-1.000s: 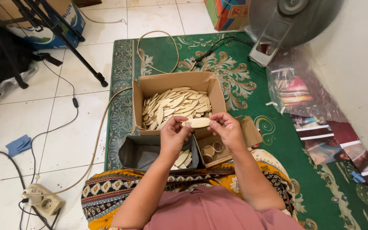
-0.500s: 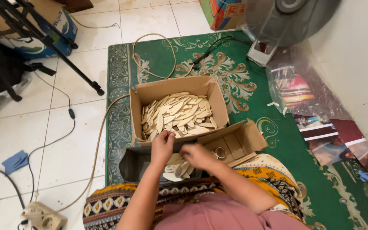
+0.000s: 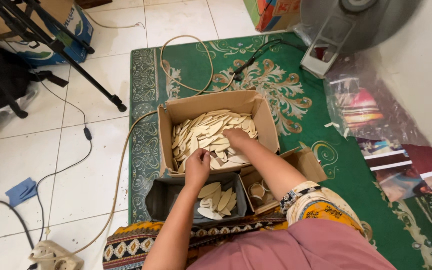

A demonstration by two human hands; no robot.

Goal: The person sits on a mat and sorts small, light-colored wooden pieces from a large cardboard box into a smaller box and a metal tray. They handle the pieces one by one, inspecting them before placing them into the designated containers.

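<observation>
The thin wooden leaf-shaped pieces (image 3: 211, 137) are piled in the cardboard box (image 3: 268, 127) on the green carpet (image 3: 326, 120). The right hand (image 3: 236, 137) is laid on them, the left hand (image 3: 197, 167) is curled at the box edge — whether a piece is pinched cannot be told. They seem light, stiff and brittle — best taken by the edges.

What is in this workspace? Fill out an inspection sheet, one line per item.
Surface: green patterned rug on white tile floor.
Job's things: cardboard box of pale flat oval pieces; dark tray with a few pieces; small open carton.
Clutter: plastic-wrapped packets, blue cloth.
Grippers: left hand and right hand both in the pieces; grip unclear.
Cables: beige cable, black cord, power strip.
Surroundings: tripod legs, fan base.
</observation>
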